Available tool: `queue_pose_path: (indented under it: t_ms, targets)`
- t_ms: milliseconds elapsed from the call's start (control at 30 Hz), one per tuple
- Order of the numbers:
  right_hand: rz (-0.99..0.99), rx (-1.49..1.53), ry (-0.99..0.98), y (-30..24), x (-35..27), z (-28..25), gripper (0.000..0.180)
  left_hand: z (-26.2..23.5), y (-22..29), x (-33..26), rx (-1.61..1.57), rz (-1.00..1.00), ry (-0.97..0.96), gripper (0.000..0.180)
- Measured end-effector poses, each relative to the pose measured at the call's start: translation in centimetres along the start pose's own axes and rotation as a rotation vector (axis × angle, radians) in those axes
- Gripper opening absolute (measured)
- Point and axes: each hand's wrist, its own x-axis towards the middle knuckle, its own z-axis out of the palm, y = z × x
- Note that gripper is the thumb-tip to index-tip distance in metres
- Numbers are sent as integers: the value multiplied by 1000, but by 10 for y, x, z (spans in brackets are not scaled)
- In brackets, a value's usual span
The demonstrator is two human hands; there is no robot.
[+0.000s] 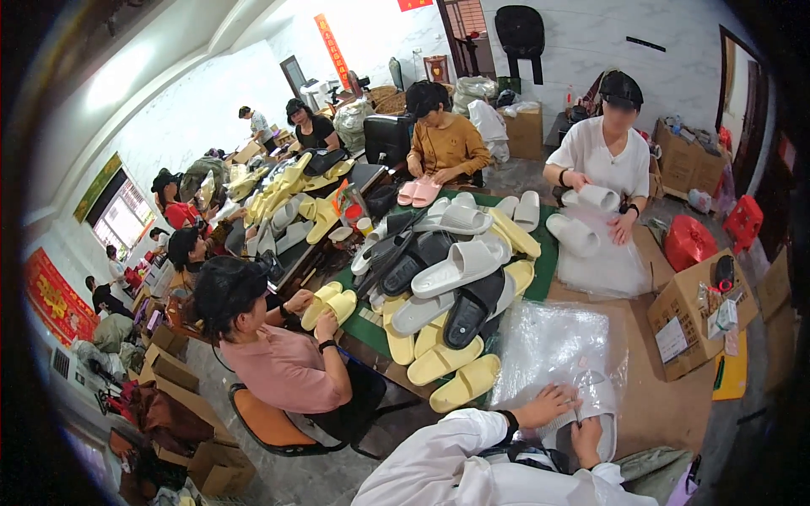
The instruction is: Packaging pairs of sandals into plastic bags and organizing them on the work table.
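At the table's near edge, a pair of light grey slide slippers (600, 398) lies at the lower end of a stack of clear plastic bags (553, 341). My left hand (547, 406) rests with its fingers stretched out over the left slipper and the plastic beside it. Curled fingers of my right hand (586, 440) grip the right slipper near its strap. Just beyond my left hand, a yellow slipper (465, 384) lies at the near end of a big pile of black, grey and yellow slippers (456, 268). My sleeves cover part of the near slipper ends.
Cardboard (662, 371) covers the table's right side, with an open carton (703, 316) on it. At the left, a co-worker in pink (283, 367) holds yellow slippers. Across the table, one in orange (456, 143) handles pink slippers; one in white (601, 160) handles a white slipper and plastic bags.
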Motion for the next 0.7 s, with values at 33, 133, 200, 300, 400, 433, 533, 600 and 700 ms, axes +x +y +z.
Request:
queue_pose_path:
  t_ms: [33,133,200,300,400,433,533,600,700]
  targets:
    - [70,13,25,-3,2,0,26,-2,4,-1,0,-2,-2,66]
    - [127,-11,68,4,0,6,20,-8,14,-2,17,21,-9,65]
    - [115,-50,89,9,0,11,17,-14,20,-1,33,38,-11,65]
    - [172,-120,94,16,2,17,15,-10,23,2,53,84,27,65]
    - [371,163,122,26,7,33,15,0,28,4,72,129,145,69]
    - [341,281,223,28,11,37,16,3,29,6,86,150,226,73]
    - [254,253,284,13,24,26,18,4,32,6,76,174,203,71]
    - [200,101,247,10,28,20,17,4,33,7,78,190,208,71]
    - [201,57,246,21,29,17,18,-17,40,4,11,214,194,71]
